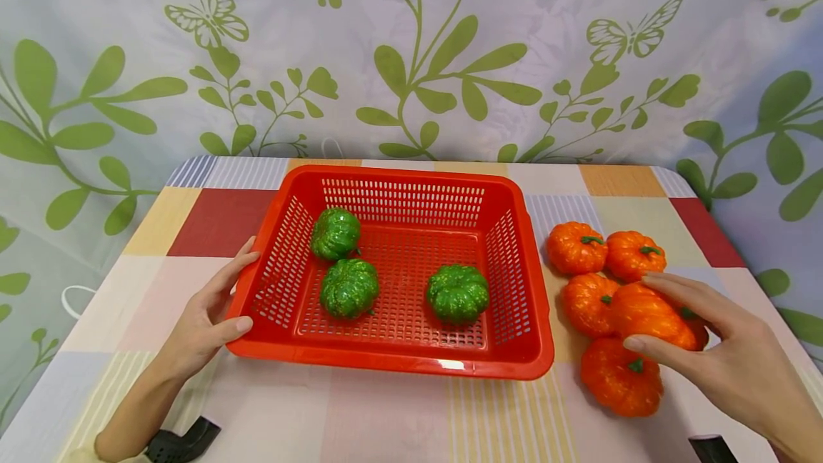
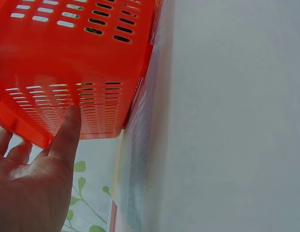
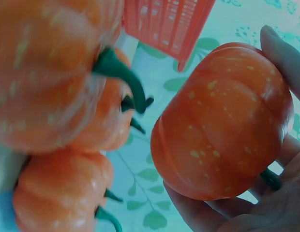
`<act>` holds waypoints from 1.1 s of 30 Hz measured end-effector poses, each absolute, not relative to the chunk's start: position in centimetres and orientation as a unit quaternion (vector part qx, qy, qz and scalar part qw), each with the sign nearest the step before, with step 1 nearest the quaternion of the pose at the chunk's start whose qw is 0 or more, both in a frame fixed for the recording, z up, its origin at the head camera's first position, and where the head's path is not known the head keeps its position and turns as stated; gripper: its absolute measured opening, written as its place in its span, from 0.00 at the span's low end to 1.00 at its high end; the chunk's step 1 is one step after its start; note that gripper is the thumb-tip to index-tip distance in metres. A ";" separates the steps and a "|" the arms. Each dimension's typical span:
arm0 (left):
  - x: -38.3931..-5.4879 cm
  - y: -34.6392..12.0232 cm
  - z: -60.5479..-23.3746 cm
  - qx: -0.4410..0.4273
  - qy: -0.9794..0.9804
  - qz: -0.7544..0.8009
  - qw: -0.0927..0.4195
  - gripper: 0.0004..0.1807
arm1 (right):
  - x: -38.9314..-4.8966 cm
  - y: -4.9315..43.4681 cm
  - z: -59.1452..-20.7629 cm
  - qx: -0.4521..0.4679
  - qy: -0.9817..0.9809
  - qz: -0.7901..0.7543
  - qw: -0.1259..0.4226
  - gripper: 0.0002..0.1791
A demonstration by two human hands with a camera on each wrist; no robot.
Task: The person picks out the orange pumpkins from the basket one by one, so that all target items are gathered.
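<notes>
A red plastic basket [image 1: 392, 369] with slotted walls holds three green toy pumpkins: two at its left, such as the rear one [image 1: 336, 234], and one toward the right [image 1: 457, 294]. My left hand [image 1: 196, 331] touches the basket's left side, thumb near the front corner. The left wrist view shows its fingers stretched against the outer wall. My right hand [image 1: 739, 349] grips an orange toy pumpkin [image 3: 222, 123] between thumb and fingers, above other orange pumpkins. Several of these, including one at the back [image 1: 576, 248] and one in front [image 1: 621, 377], cluster right of the basket.
A patchwork-patterned cloth [image 1: 386, 420] covers the table. Behind it hangs a pale curtain [image 1: 270, 20] printed with green leaves and butterflies. A black strap-like piece [image 1: 183, 441] shows at the left wrist, another dark piece [image 1: 712, 449] near the right one.
</notes>
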State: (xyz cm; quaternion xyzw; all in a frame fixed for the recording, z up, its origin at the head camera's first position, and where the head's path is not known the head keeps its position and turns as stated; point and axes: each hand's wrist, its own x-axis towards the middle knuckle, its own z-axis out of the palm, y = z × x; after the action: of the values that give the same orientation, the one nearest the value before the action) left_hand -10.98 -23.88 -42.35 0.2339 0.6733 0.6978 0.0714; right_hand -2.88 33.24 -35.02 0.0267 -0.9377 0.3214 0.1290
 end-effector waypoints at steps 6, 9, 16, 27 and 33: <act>-11.1 -23.9 -42.2 0.236 0.673 0.697 0.075 0.42 | -2.6 34.5 -35.0 0.072 -0.936 0.310 0.153 0.39; -11.2 -24.0 -42.1 0.239 0.670 0.699 0.078 0.42 | -2.3 35.3 -35.3 0.066 -0.937 0.308 0.152 0.39; -11.3 -24.2 -42.4 0.233 0.669 0.701 0.084 0.42 | -1.5 36.8 -36.4 0.021 -0.943 0.296 0.154 0.39; -11.2 -24.1 -42.4 0.233 0.668 0.702 0.079 0.42 | -0.2 38.5 -38.2 -0.047 -0.955 0.257 0.138 0.38; -11.2 -24.1 -42.3 0.229 0.669 0.703 0.080 0.42 | 0.5 39.5 -39.2 -0.075 -0.962 0.234 0.117 0.39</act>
State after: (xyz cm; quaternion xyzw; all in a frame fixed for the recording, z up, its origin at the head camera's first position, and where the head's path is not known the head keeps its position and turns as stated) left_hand -11.18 -24.06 -42.30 0.2290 0.6689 0.7027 0.0799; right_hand 0.49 39.47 -39.19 -0.0752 -0.9622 0.2341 0.1171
